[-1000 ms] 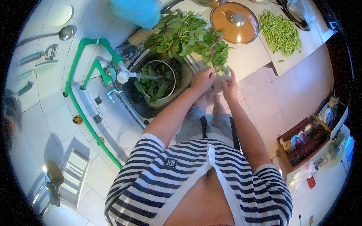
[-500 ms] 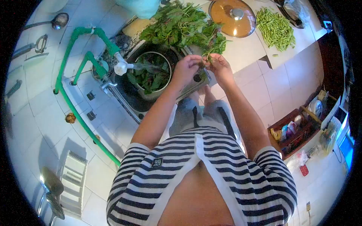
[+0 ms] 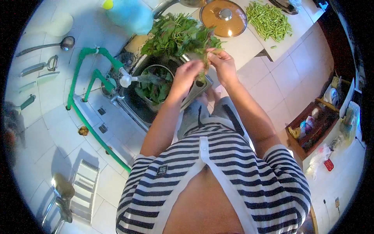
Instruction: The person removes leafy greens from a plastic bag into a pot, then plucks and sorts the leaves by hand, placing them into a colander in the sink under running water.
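My right hand (image 3: 224, 67) pinches a leafy green sprig (image 3: 204, 66) between thumb and fingers, above the sink's near right edge. Just left of it, my left hand (image 3: 185, 77) is held beside the sprig; its fingertips are smeared by motion, so their grip is unclear. Beyond both hands lies a big heap of leafy greens (image 3: 171, 37) with some reddish leaves. In the dark sink (image 3: 137, 106), a round white-rimmed bowl (image 3: 172, 74) holds torn green leaves (image 3: 154, 87). Water runs from the white tap (image 3: 126, 80) toward the bowl.
A glass lid (image 3: 218, 21) with a metal knob rests on the white counter behind the greens. Cut green beans (image 3: 269, 21) are piled to its right. Green pipes (image 3: 72, 85) run along the tiled wall at left, near a hanging ladle (image 3: 67, 43). A wooden drawer (image 3: 311, 128) stands at right.
My left hand has come away from my right hand, moving slightly left and down. The sprig now hangs lower from my right fingers. The whole view has shifted a little.
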A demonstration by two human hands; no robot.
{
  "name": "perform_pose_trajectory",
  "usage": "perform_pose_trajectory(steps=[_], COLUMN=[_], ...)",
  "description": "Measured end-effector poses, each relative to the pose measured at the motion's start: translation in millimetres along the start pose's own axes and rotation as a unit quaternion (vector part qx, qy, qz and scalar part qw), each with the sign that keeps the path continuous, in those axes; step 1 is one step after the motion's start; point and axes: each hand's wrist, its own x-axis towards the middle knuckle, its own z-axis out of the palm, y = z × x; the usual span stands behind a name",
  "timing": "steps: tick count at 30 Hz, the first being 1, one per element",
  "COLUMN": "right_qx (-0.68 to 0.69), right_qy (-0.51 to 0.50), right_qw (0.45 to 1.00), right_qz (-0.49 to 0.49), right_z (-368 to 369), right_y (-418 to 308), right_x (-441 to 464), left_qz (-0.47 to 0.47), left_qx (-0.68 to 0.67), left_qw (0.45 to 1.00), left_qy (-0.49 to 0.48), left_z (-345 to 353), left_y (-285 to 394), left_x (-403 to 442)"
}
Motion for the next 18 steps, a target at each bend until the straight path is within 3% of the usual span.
perform_pose_trajectory(steps=[2, 6, 11, 18], right_qx=[-0.031, 0.020, 0.099, 0.107], right_qy=[0.004, -0.038, -0.127, -0.141], right_qw=[1.000, 0.998, 0.981, 0.979], right_qz=[-0.001, 0.045, 0.106, 0.099], right_z=[-4, -18, -28, -36], right_y=[-4, -18, -34, -35], right_x=[0, -2, -8, -5], left_qz=[0.057, 0.061, 0.076, 0.081], left_qx=[0.153, 0.124, 0.018, 0.028], left_qw=[0.986, 0.990, 0.997, 0.996], left_qy=[-0.031, 0.029, 0.021, -0.021], left_z=[3, 9, 9, 16], left_y=[0, 4, 10, 5], left_x=[-5, -12, -14, -13])
